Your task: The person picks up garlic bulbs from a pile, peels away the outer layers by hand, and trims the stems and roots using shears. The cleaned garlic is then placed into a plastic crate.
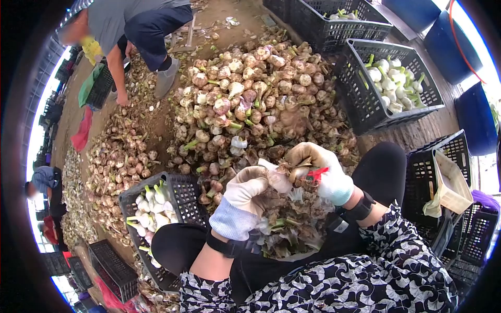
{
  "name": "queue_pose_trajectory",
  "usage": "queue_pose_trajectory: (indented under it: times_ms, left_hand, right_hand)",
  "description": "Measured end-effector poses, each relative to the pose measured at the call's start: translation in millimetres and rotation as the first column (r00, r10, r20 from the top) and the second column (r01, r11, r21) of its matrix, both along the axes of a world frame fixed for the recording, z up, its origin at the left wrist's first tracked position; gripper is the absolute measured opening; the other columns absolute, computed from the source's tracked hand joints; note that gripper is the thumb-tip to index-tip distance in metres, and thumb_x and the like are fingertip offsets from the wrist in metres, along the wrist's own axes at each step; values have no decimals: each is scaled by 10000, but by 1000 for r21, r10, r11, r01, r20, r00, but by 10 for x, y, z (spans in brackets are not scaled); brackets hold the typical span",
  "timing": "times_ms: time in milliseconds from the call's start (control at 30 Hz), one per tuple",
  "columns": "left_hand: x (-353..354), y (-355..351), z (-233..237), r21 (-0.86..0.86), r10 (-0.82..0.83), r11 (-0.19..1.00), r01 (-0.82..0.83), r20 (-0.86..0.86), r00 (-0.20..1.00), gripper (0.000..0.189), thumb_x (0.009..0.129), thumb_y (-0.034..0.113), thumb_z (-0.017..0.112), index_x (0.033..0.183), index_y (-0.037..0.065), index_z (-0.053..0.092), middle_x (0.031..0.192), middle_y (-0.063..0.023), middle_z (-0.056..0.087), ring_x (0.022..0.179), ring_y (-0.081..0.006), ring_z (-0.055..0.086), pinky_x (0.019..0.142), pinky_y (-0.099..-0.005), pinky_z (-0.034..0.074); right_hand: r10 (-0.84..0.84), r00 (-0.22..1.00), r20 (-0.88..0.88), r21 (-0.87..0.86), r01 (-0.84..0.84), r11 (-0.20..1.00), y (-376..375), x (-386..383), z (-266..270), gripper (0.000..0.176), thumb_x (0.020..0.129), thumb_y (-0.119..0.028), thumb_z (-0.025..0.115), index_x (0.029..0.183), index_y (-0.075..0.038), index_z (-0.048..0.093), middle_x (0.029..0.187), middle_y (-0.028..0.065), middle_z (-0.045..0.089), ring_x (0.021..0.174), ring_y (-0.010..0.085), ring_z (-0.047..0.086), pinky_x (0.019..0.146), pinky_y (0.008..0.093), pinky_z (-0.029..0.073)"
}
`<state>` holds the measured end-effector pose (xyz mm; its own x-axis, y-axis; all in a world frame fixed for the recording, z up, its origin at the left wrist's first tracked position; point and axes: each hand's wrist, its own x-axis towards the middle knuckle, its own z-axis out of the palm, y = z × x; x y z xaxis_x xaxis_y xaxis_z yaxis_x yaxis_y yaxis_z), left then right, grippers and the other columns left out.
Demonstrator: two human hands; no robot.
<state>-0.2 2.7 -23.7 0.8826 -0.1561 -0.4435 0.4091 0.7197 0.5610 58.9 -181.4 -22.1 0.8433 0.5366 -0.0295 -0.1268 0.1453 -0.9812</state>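
Observation:
In front of my lap, my left hand (242, 194), in a white knit glove, pinches a pale garlic bulb (279, 181) from its left side. My right hand (324, 169), gloved as well, is closed at the bulb's other side on dry brown garlic skin (284, 168). A small red thing (318, 173) shows by the right fingers; its kind is not clear. Loose peelings (292, 224) lie between my knees below both hands. Ahead rises a large heap of unpeeled garlic (250, 94), some bulbs with short green stems.
A black crate (156, 208) of cleaned white garlic stands by my left knee. Another crate (389, 83) with cleaned bulbs is at the far right, near blue barrels (451, 47). Stacked crates and a cream basket (451, 182) sit at my right. Another person (138, 31) bends at upper left.

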Motion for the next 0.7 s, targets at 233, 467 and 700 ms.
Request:
queue_pose_trajectory:
  times_ms: [233, 467, 700]
  left_hand:
    - [30, -11, 58, -14, -7, 1000, 8, 20, 1000, 219, 787, 3, 551, 1003, 20, 520, 959, -94, 588, 810, -208, 613, 630, -346, 567]
    - [-13, -131, 58, 826, -350, 563, 15, 222, 910, 113, 734, -20, 588, 833, 8, 636, 754, -58, 634, 684, -155, 612, 605, -258, 490]
    - [7, -107, -89, 977, -627, 110, -184, 212, 750, 99, 687, 112, 671, 776, 69, 683, 1061, -139, 555, 985, -249, 544, 852, -301, 445]
  right_hand:
    - [-101, 995, 22, -76, 103, 992, 16, 17, -15, 203, 805, -75, 615, 977, 5, 541, 878, 27, 577, 793, 69, 527, 707, 215, 439]
    - [-31, 833, -552, 409, 303, 861, 57, -15, -109, 303, 841, -58, 542, 1124, 16, 464, 1032, 62, 562, 902, 136, 548, 806, 285, 473]
    - [318, 740, -593, 700, 278, 658, -21, 84, -195, 309, 899, -168, 466, 1163, -8, 466, 1115, 112, 548, 1021, 215, 541, 872, 325, 464]
